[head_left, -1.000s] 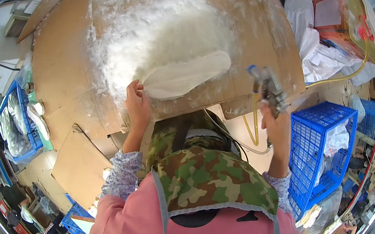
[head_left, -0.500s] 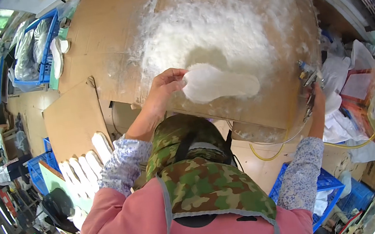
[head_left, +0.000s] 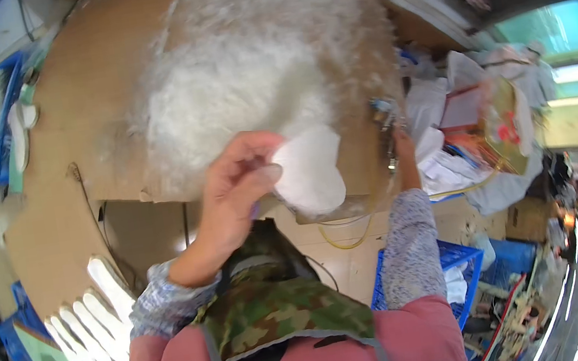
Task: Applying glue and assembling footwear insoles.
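Your left hand (head_left: 235,182) pinches the white insole (head_left: 312,175) between thumb and fingers at one end, holding it tilted in the air over the near edge of the cardboard-covered desk (head_left: 86,99), just nearer you than the white fluff (head_left: 209,99). Your right hand (head_left: 404,148), well apart at the desk's right side, is wrapped around a spray gun (head_left: 388,132), somewhat blurred. More white insoles (head_left: 108,288) lie side by side at your lower left.
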Demonstrator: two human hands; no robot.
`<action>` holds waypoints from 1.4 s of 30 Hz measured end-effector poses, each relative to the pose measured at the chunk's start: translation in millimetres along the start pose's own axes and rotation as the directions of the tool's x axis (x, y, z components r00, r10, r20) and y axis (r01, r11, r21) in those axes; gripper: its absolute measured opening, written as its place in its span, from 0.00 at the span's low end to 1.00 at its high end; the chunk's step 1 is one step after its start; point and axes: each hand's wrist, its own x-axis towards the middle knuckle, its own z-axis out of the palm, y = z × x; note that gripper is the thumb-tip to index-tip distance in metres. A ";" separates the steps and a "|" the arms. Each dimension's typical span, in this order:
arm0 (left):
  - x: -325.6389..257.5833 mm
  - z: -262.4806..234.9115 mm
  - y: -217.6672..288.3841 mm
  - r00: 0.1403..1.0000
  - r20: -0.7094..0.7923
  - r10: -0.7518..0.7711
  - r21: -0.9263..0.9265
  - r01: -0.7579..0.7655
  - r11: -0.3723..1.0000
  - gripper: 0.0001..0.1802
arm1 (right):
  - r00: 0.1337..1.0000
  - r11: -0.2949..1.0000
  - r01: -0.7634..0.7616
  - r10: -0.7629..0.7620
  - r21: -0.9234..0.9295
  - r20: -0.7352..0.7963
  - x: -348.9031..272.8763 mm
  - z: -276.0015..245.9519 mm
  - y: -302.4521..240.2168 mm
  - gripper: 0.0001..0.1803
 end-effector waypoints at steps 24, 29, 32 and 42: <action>-227.6 -107.7 36.2 0.590 -0.757 0.280 0.168 -0.239 0.956 0.33 | 0.994 0.954 -0.034 0.063 0.297 -0.091 -71.1 -42.3 25.2 0.21; -226.4 -84.2 36.9 0.622 -0.713 0.322 0.173 -0.289 0.942 0.32 | 0.958 0.966 0.255 -0.258 -0.041 -0.122 -83.9 -46.2 27.7 0.21; -208.2 -67.2 38.3 0.610 -0.710 0.352 0.200 -0.305 0.931 0.30 | 0.766 0.648 0.323 -0.607 -0.690 -0.211 -81.3 -65.8 28.4 0.28; -285.1 -51.8 9.6 0.478 -0.826 0.298 -0.002 -0.531 0.847 0.20 | -0.300 0.626 -0.771 -0.519 0.117 0.800 -329.3 114.3 -279.9 0.30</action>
